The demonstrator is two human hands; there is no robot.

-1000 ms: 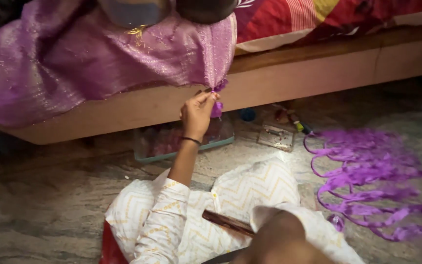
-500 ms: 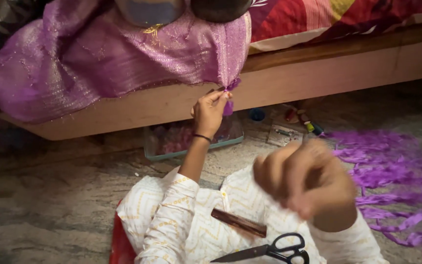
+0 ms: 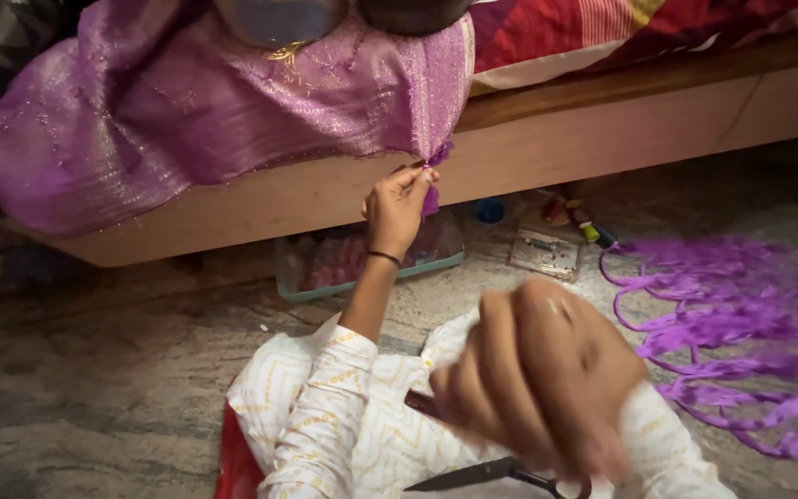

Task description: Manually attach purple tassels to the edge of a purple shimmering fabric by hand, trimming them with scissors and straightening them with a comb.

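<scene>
My left hand (image 3: 394, 208) reaches up to the wooden bed edge (image 3: 602, 129) and pinches a small purple tassel (image 3: 431, 199) at the hanging corner of a glittery purple fabric (image 3: 187, 102). A dark band sits on that wrist. My right hand (image 3: 538, 379) is blurred, close to the camera above my white patterned lap, with its fingers curled. It covers most of a brown comb (image 3: 415, 400) and hangs just over black scissors (image 3: 473, 474). Whether it holds anything is hidden by blur.
Cut purple threads (image 3: 731, 314) lie spread on the floor at right. Under the bed are a clear plastic box (image 3: 325, 273), a small clear case (image 3: 547, 249) and thread spools (image 3: 584, 222). Two metal vessels (image 3: 279, 14) weigh the fabric down on the bed.
My right hand rose from the lower edge, swung up at right, then came down leftward over the comb and scissors. The left hand kept its pinch on the tassel.
</scene>
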